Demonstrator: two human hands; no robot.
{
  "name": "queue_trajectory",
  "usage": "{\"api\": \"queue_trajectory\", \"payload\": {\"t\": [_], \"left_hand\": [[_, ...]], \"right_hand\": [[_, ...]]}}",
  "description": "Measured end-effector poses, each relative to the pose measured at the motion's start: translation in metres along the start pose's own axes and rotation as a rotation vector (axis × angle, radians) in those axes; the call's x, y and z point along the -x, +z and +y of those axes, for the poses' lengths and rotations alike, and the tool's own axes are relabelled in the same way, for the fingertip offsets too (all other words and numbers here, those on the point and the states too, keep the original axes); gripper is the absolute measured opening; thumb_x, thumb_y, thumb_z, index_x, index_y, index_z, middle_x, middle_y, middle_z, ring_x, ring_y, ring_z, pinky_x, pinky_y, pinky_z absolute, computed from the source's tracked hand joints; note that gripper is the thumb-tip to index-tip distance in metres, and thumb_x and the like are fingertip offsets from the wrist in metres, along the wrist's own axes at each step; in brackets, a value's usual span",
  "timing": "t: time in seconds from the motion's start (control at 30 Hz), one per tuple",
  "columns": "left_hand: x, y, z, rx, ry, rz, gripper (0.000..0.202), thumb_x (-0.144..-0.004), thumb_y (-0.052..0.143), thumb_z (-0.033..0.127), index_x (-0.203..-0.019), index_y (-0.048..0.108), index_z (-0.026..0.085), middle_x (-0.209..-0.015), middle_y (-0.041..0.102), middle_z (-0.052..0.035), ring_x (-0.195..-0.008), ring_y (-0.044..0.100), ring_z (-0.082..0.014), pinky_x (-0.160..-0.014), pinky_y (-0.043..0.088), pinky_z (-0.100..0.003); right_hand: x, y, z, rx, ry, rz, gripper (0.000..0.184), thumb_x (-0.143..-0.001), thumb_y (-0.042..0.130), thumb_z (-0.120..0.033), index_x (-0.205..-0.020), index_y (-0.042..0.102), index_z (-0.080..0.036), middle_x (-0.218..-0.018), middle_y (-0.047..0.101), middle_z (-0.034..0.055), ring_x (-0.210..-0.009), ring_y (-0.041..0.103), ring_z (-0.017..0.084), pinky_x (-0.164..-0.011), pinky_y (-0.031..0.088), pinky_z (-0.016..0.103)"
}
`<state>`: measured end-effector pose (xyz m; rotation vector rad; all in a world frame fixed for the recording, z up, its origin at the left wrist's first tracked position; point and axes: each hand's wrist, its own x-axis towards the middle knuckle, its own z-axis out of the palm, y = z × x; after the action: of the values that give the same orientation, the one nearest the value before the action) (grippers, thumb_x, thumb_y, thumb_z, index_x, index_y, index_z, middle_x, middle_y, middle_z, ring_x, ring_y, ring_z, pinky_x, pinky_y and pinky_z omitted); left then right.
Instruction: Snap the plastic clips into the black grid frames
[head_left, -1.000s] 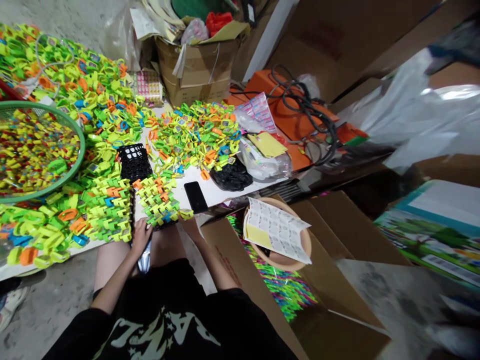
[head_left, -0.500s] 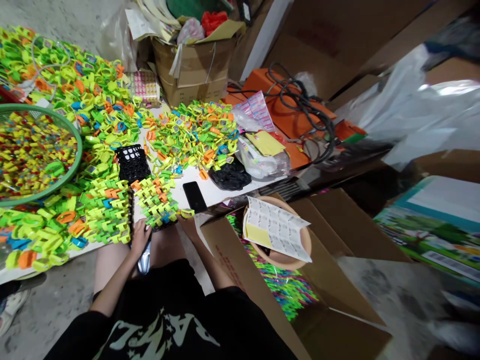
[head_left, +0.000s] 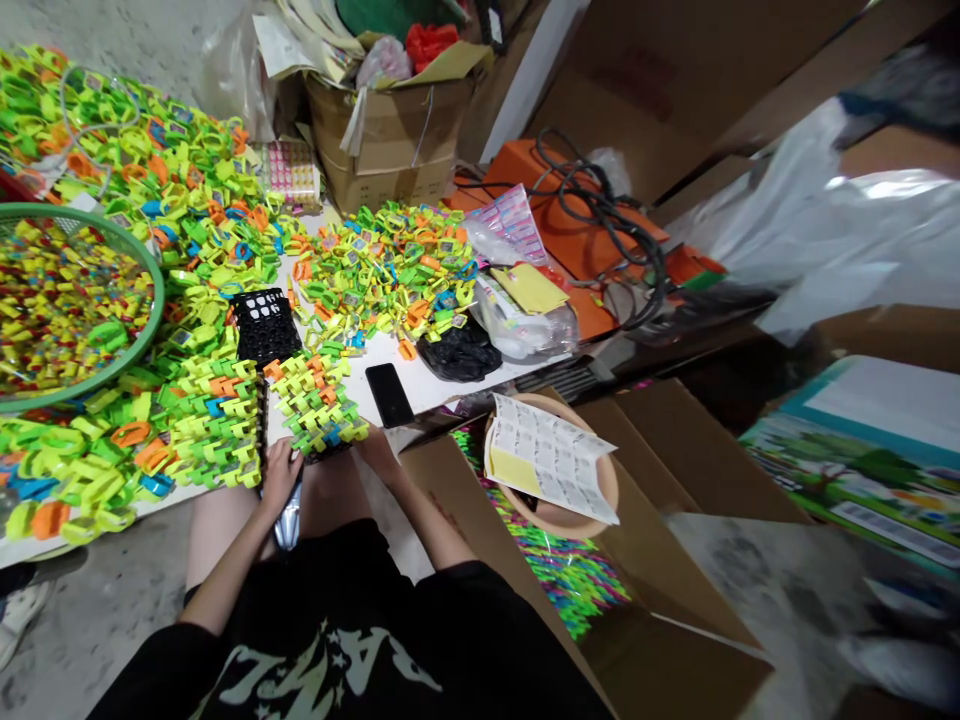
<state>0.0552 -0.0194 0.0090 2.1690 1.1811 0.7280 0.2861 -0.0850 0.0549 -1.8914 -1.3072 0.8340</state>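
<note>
L hand (head_left: 279, 472) still grips black tray (head_left: 334, 452) edge — R hand (head_left: 375, 447) barely moved, grip unclear.

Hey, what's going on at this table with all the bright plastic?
A seated person has both hands at the near edge of a black tray packed with rows of green, yellow and orange plastic pieces, left hand at one corner, right hand at the other; the grip is unclear. Loose piles of the same pieces cover the white table, a green basket holds more, and a black phone lies beside the tray.
</note>
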Motion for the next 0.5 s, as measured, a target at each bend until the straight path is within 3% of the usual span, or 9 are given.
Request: {"api": "queue_trajectory", "payload": {"t": [0.27, 0.5], "left_hand": [[0.0, 0.005, -0.004, 0.013, 0.007, 0.019, 0.018, -0.092, 0.048, 0.032, -0.104, 0.058, 0.022, -0.105, 0.062, -0.008, -0.103, 0.056, -0.0258, -0.094, 0.045, -0.041], [0.002, 0.008, -0.008, 0.007, 0.024, 0.008, 0.019, -0.093, 0.047, 0.03, -0.105, 0.058, 0.021, -0.106, 0.062, -0.0083, -0.103, 0.056, -0.0253, -0.093, 0.044, -0.04]], "right_hand": [[-0.01, -0.003, 0.009, 0.252, -0.138, -0.041, 0.019, -0.09, 0.05, -0.016, -0.096, 0.068, -0.019, -0.105, 0.072, 0.006, -0.096, 0.064, 0.02, -0.079, 0.046, 0.022], [-0.03, -0.012, 0.009, 0.357, -0.194, -0.225, 0.022, -0.08, 0.056, -0.006, -0.085, 0.071, -0.02, -0.109, 0.072, 0.0031, -0.098, 0.066, 0.019, -0.079, 0.049, 0.021]]}}
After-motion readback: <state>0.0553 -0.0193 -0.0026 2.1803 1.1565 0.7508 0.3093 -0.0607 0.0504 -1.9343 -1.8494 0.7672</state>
